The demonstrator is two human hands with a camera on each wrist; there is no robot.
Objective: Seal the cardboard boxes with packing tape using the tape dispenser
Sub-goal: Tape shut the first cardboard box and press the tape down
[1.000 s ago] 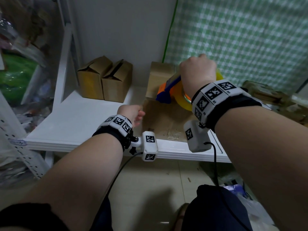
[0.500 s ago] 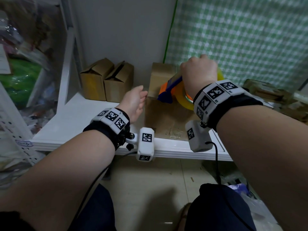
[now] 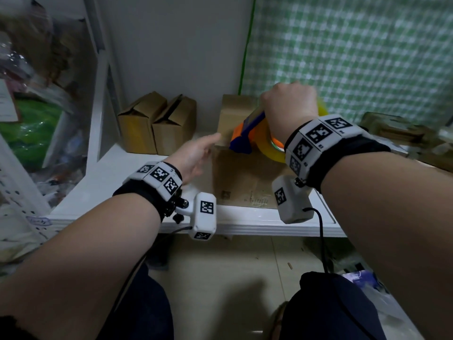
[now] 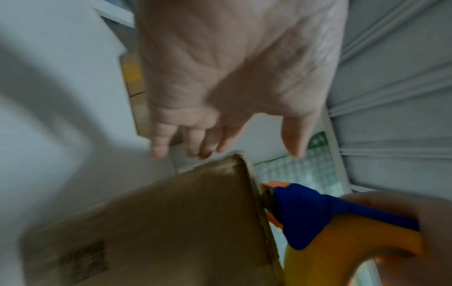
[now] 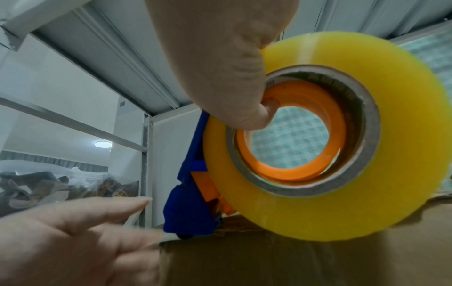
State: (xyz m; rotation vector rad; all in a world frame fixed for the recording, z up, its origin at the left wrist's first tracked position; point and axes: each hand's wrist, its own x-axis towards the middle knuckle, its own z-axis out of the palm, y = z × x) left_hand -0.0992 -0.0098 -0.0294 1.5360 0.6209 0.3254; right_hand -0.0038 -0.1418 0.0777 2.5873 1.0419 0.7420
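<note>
Cardboard box (image 3: 242,177) lies before us on the white shelf (image 3: 103,187), its long axis running away from us. Our right hand (image 3: 289,104) grips the tape dispenser (image 3: 247,133) on top, blue nose pointing left. Our left hand (image 3: 193,155), fingers spread, reaches the box's left edge. Two small boxes (image 3: 157,123) stand behind, well clear.

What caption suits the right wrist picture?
Right hand grips tape dispenser on cardboard box; open left hand nears.
</note>
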